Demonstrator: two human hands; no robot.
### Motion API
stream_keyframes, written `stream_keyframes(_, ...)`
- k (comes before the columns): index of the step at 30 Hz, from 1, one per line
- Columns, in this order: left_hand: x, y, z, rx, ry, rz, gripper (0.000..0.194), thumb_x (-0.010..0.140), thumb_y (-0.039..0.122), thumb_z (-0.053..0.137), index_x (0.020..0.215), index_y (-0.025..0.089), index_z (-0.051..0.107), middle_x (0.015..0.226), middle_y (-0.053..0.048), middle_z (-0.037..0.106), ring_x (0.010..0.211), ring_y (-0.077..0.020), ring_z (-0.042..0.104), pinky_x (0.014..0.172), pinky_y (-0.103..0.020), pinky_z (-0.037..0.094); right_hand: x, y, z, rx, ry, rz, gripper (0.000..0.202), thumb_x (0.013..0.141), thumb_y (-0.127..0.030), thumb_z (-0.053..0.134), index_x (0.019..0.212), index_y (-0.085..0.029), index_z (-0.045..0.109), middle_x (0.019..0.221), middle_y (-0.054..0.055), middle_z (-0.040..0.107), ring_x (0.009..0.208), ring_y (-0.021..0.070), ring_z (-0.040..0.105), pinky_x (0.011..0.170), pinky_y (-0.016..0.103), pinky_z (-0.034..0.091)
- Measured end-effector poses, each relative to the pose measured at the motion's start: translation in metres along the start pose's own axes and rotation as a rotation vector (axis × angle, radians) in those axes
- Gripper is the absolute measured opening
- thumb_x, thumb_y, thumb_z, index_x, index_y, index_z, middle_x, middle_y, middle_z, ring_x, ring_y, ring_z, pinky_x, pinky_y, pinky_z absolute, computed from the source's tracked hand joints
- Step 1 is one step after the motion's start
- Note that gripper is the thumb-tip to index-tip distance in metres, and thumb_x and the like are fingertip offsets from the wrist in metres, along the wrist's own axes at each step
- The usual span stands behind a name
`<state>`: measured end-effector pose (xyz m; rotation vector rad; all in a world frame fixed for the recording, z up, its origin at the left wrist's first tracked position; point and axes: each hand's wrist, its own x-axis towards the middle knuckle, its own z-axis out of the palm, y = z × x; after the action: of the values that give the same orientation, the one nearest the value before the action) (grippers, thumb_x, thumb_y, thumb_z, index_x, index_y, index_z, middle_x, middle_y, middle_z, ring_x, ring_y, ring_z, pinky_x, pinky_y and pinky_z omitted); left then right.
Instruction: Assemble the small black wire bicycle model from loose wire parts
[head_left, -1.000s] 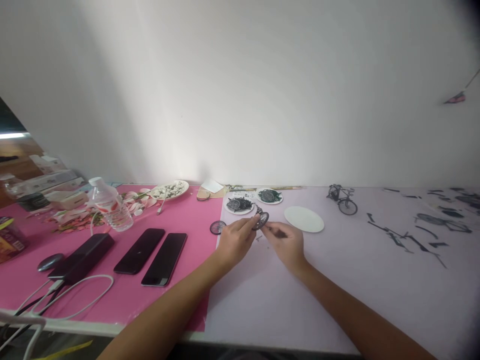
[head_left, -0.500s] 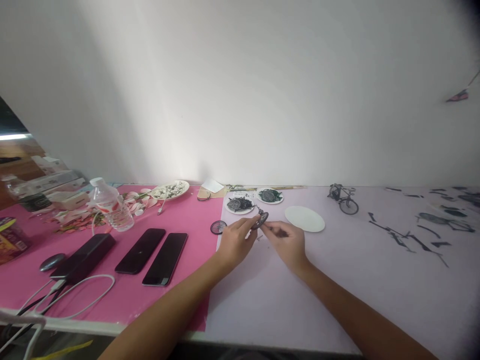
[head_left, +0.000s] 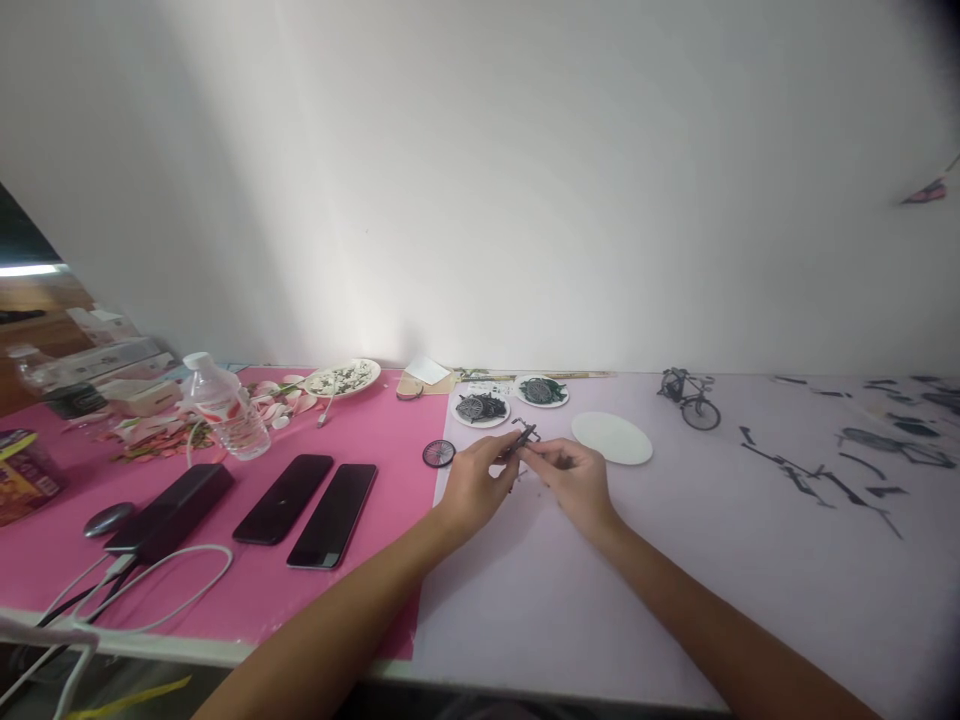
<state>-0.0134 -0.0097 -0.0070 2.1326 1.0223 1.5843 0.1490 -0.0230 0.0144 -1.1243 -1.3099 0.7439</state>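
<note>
Left hand: the left hand [head_left: 472, 482] is closed in a pinch on a small dark part [head_left: 525, 437], thumb and fingertips meeting at its left end.
Right hand: the right hand [head_left: 574, 475] has its fingers curled, their tips on the same part from the right; how firmly it grips I cannot tell.
Part: held just above the bench [head_left: 570, 600], between the two hands, over the pale mat and near its left edge; too small to make out its shape.
Wheel: a loose black wheel [head_left: 439, 454] lies flat on the pink mat [head_left: 375, 560], just left of the left hand.
Dishes: two small white dishes sit behind the hands, one with dark parts [head_left: 480, 409] and one with dark and green parts [head_left: 541, 391]; a bare white disc [head_left: 611, 438] lies just right of the hands.
Model: a small built bicycle [head_left: 688, 397] stands upright further right, near the wall.
Loose pieces: dark frame pieces [head_left: 817, 480] lie scattered on the far right of the bench.
Phones: two dark phones [head_left: 307, 507] lie side by side on the pink mat, a black box [head_left: 169, 510] left of them with a white cable [head_left: 165, 590] nearby.
Bottle: a water bottle [head_left: 223, 405] stands behind the phones.
</note>
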Motion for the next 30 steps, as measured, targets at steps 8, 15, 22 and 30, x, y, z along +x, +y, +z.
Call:
stream_keyframes(8, 0.000, 0.002, -0.001, -0.032, 0.005, -0.007, 0.035, 0.092, 0.021, 0.064, 0.127, 0.021, 0.067, 0.110, -0.007, 0.076, 0.091, -0.0179, 0.074, 0.082, -0.033, 0.066, 0.002, 0.001, 0.000, 0.041, -0.004, 0.073, 0.045, 0.063, -0.056, 0.087, 0.077, -0.015, 0.078, 0.049, -0.003, 0.052, 0.047, 0.0124, 0.051, 0.044, 0.024, 0.042)
stream_keyframes(15, 0.003, 0.007, -0.004, -0.069, -0.031, -0.046, 0.033, 0.092, 0.022, 0.064, 0.125, 0.020, 0.069, 0.110, -0.007, 0.076, 0.093, -0.0187, 0.074, 0.085, -0.034, 0.065, 0.002, 0.002, 0.000, 0.046, -0.015, 0.082, 0.045, 0.064, -0.056, 0.087, 0.077, -0.015, 0.077, 0.049, -0.002, 0.053, 0.047, 0.0128, 0.051, 0.045, 0.024, 0.041)
stream_keyframes(22, 0.004, 0.013, -0.006, -0.080, -0.059, -0.080, 0.030, 0.093, 0.021, 0.064, 0.122, 0.021, 0.070, 0.111, -0.007, 0.076, 0.095, -0.0195, 0.074, 0.087, -0.036, 0.065, 0.004, 0.009, 0.000, 0.122, -0.016, 0.167, 0.045, 0.060, -0.055, 0.090, 0.078, -0.016, 0.077, 0.050, -0.003, 0.052, 0.047, 0.0119, 0.050, 0.043, 0.023, 0.038)
stream_keyframes(30, 0.003, 0.010, -0.005, -0.071, -0.046, -0.076, 0.031, 0.092, 0.022, 0.064, 0.122, 0.021, 0.070, 0.111, -0.007, 0.076, 0.094, -0.0199, 0.075, 0.086, -0.036, 0.065, 0.004, 0.007, -0.001, 0.071, -0.039, 0.107, 0.047, 0.062, -0.057, 0.088, 0.079, -0.015, 0.077, 0.052, -0.002, 0.053, 0.048, 0.0123, 0.051, 0.043, 0.023, 0.040)
